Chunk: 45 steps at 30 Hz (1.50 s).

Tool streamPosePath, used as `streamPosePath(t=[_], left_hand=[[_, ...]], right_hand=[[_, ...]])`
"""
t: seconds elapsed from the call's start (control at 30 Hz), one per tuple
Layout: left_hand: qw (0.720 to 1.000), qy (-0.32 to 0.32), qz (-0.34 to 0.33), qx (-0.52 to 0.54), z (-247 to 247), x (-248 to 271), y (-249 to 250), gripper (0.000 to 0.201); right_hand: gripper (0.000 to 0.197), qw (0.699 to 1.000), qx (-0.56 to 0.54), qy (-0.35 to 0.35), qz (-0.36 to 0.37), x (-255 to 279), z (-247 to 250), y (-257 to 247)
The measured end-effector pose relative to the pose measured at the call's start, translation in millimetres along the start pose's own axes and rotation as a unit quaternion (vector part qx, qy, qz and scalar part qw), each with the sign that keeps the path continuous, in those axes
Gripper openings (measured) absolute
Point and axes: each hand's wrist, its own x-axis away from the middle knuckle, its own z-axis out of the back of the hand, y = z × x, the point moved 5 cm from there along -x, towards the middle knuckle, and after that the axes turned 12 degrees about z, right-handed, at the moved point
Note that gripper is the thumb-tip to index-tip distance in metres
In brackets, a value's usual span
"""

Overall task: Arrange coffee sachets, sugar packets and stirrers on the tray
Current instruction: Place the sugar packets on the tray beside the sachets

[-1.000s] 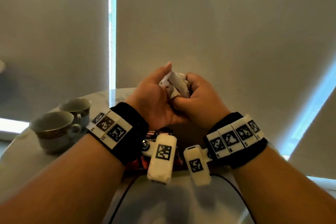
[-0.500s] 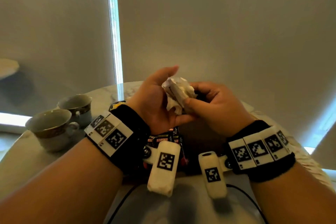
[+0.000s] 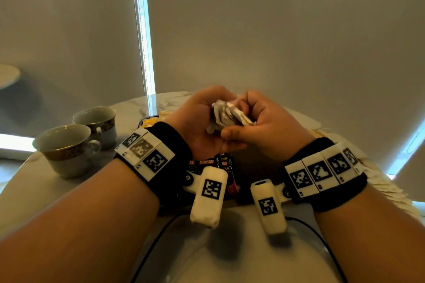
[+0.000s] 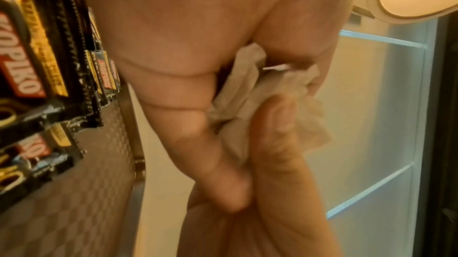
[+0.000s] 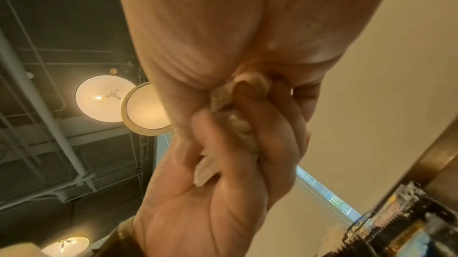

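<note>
White crumpled packets in the left hand; black, red and gold sachets beneath it; white marble-veined surface; gold-banded cups left of it.

Head cam overhead; wrist cams close-up.

Between the two grips sits a bundle of white packets, matt crumpled paper. Below the grips, the coffee sachets are glossy black foil with serrated edges, lying on a tray of textured checkered lining and brushed metal rim. The table is smooth polished marble; left of the grips, glazed ceramic cups.
</note>
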Motion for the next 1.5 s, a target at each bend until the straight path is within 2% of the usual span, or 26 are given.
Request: streamPosePath(t=[0.1,0.27,0.4,0.47,0.57,0.73,0.83,0.87,1.0,1.1,1.2,1.33,1.5], left_hand=[[1.0,-0.018,-0.016,0.012,-1.6,1.2,1.4,0.037],[1.0,-0.02,-0.016,0.011,3.3,-0.4,-1.7,0.032],[1.0,0.017,-0.002,-0.004,8.4,-0.6,-3.9,0.031],[1.0,0.025,0.003,0.012,9.0,1.2,-4.6,0.033],[0.999,0.035,0.005,0.022,12.2,1.5,-4.0,0.043],[0.999,0.033,-0.006,0.025,14.5,-0.7,-3.3,0.045],[1.0,0.012,-0.011,0.016,13.1,-2.1,-2.8,0.038],[1.0,0.004,-0.007,0.012,11.0,-1.3,-2.9,0.036],[1.0,-0.002,0.01,0.022,4.0,1.2,-4.4,0.046],[0.999,0.005,0.0,0.044,1.5,0.9,-4.3,0.051],[0.997,-0.013,-0.009,0.076,1.0,-0.1,-4.1,0.059],[0.996,-0.034,-0.006,0.081,0.4,-0.6,-5.7,0.059],[0.999,-0.014,0.007,0.052,1.4,-3.1,-9.1,0.057]], right_hand=[[0.046,0.999,-0.026,0.024,0.014,-0.3,1.8,4.2],[0.068,1.0,0.009,0.007,0.0,1.2,2.6,2.8],[0.053,0.995,-0.083,-0.039,-0.029,3.4,0.4,4.2],[0.039,0.99,-0.134,-0.034,-0.039,3.2,-0.8,5.8],[0.031,0.992,-0.125,-0.006,-0.022,0.1,0.7,7.4],[0.039,0.992,-0.121,0.019,-0.022,0.4,0.2,7.2],[0.069,0.998,-0.044,-0.024,-0.042,1.1,-2.1,3.4],[0.073,0.998,-0.03,-0.029,-0.048,1.5,-3.2,3.6],[0.059,0.996,-0.071,0.001,-0.051,1.3,-8.7,10.9],[0.052,0.995,-0.083,0.017,-0.05,0.9,-7.8,11.8],[0.05,0.997,-0.07,0.031,-0.033,-0.2,-3.6,10.5],[0.053,0.995,-0.088,0.043,-0.032,0.5,-0.7,6.4],[0.056,0.996,-0.057,0.051,-0.041,2.0,-0.5,6.9]])
